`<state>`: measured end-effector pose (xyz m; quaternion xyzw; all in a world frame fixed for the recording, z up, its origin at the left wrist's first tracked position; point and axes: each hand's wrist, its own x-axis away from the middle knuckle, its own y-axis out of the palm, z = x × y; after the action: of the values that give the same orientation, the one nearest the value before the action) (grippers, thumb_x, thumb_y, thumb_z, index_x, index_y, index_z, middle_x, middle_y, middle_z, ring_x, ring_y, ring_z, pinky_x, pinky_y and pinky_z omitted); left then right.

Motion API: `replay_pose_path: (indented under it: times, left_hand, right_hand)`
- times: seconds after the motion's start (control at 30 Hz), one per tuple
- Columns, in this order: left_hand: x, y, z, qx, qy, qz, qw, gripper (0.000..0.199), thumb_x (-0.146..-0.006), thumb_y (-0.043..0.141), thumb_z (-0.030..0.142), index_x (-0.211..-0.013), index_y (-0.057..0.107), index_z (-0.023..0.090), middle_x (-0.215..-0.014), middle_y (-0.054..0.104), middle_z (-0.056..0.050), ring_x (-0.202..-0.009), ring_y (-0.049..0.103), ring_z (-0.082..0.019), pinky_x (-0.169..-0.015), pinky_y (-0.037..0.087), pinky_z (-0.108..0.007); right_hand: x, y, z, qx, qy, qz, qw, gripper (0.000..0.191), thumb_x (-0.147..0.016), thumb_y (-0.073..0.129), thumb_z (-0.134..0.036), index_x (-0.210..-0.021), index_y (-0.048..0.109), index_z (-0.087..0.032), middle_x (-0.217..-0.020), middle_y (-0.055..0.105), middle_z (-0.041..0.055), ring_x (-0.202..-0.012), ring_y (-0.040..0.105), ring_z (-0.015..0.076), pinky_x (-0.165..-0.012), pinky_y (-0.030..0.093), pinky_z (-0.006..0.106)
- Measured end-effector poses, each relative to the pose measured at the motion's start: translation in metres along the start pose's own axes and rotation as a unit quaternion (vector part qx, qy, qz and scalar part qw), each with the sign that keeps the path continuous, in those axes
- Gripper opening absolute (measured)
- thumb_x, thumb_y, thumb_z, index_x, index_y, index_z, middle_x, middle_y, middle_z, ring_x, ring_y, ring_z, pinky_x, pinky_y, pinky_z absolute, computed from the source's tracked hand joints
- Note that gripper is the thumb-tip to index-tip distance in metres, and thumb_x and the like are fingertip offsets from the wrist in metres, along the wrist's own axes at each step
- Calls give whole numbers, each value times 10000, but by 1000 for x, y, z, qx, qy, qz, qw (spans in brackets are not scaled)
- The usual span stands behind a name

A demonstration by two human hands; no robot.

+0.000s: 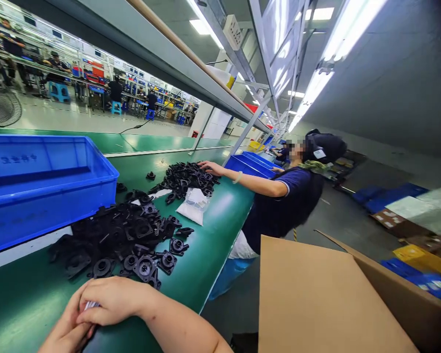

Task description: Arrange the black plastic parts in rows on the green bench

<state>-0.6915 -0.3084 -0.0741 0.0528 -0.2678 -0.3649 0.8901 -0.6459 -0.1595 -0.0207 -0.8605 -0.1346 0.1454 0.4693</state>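
Note:
My right hand (112, 298) and my left hand (68, 321) are pressed together at the lower left, close above the green bench (213, 235). Fingers of both are curled closed. A small pale, shiny striped item (92, 305) peeks out between them; most of it is covered, so its kind cannot be made out. Just beyond my hands lies a heap of black plastic housings (121, 235), several with round openings and flanges. Past it is a clear bag of white material (194, 206), beside a second heap of black parts (187, 176).
A blue crate (51, 196) stands at the left. Another person (282, 196) reaches a hand to the far heap, near more blue bins (248, 164). An open cardboard box (316, 299) is at my right. A metal frame (191, 54) runs overhead.

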Motion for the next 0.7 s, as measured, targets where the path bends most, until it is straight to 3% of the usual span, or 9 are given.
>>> replay_pose_path:
  times: [0.1, 0.2, 0.3, 0.37, 0.53, 0.7]
  left_hand:
    - [8, 6, 4, -3, 12, -26, 1000, 807, -549, 796, 399, -1223, 362, 307, -666, 530, 56, -489, 406, -86, -445, 345, -174]
    - [17, 6, 16, -54, -9, -43, 998, 565, -646, 726, 438, -1087, 446, 222, -586, 460, 68, -452, 334, -67, -403, 247, -159]
    - [25, 6, 30, -90, 1, -25, 996, 447, -665, 682, 449, -944, 480, 164, -643, 503, 34, -514, 397, -77, -446, 311, -172]
    - [26, 6, 37, -130, 13, -9, 991, 474, -668, 646, 481, -966, 468, 159, -612, 473, 45, -498, 392, -85, -432, 319, -183]
    - [34, 3, 47, -241, -6, 5, 971, 508, -638, 610, 443, -1027, 452, 157, -530, 419, 74, -410, 322, -75, -360, 217, -173]
    - [60, -7, 50, -183, -95, -103, 973, 252, -602, 633, 235, -797, 502, 144, -599, 556, -4, -463, 441, -78, -381, 243, -158]
  right_hand:
    - [2, 4, -1, -49, 15, 5, 999, 106, -839, 543, -233, -778, 596, -163, -848, 633, 9, -861, 584, 121, -751, 438, 171]
    - [3, 10, -3, -117, 81, 51, 988, 66, -810, 587, -214, -767, 621, -177, -804, 632, -15, -795, 587, 103, -721, 427, 163]
    - [2, 16, -8, -175, 176, 94, 964, 68, -791, 602, -208, -821, 656, -177, -799, 632, -13, -713, 590, 93, -653, 428, 162]
    - [1, 19, -12, -188, 199, 115, 955, 100, -793, 583, -179, -843, 670, -173, -820, 640, -2, -705, 594, 95, -644, 433, 168]
    - [0, 29, -21, -139, 114, 131, 975, 188, -820, 522, -131, -876, 693, -182, -878, 668, 24, -856, 602, 126, -784, 444, 193]
    - [3, 35, -34, -126, -17, 103, 987, 192, -834, 526, -148, -948, 675, -187, -939, 672, 1, -925, 597, 99, -855, 428, 156]
